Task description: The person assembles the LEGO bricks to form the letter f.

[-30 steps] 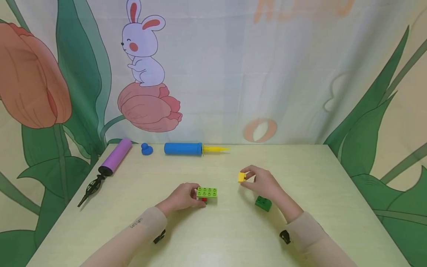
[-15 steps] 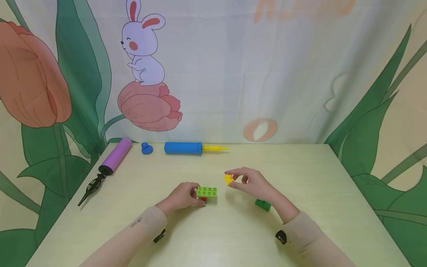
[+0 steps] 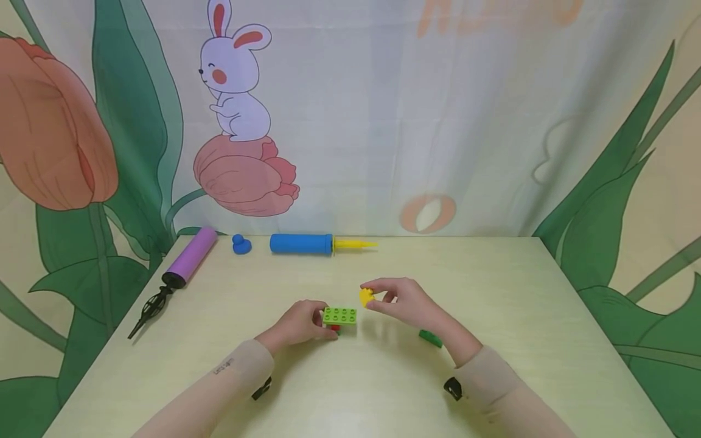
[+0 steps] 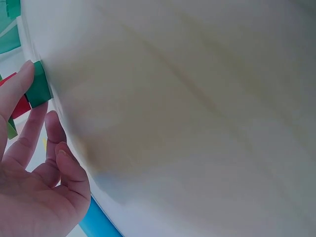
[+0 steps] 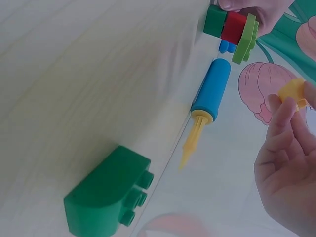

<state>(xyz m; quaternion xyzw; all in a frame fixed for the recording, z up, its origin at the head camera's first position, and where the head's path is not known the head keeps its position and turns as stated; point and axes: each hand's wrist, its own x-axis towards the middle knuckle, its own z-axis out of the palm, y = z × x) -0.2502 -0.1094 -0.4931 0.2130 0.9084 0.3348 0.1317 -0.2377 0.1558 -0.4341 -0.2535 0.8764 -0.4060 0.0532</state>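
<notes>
Pinching the yellow toy brick [image 3: 366, 298] above the counter [image 3: 493, 267], your right hand [image 3: 406, 298] hovers beside the brick stack [image 3: 339, 316] your left hand [image 3: 300, 322] grips; expect light, stiff plastic; grasp the sides.

One yellow block [image 3: 366, 297], one light green block [image 3: 339, 315], one red block [image 5: 233, 27] and two dark green blocks [image 5: 216, 21] [image 5: 106, 190], making five; one purple pump [image 3: 190, 258] and one blue pump [image 3: 301, 244], two altogether; one blue toy duck [image 3: 241, 245]; one left hand [image 3: 300, 322], one right hand [image 3: 408, 299]; one table [image 3: 471, 274].
</notes>
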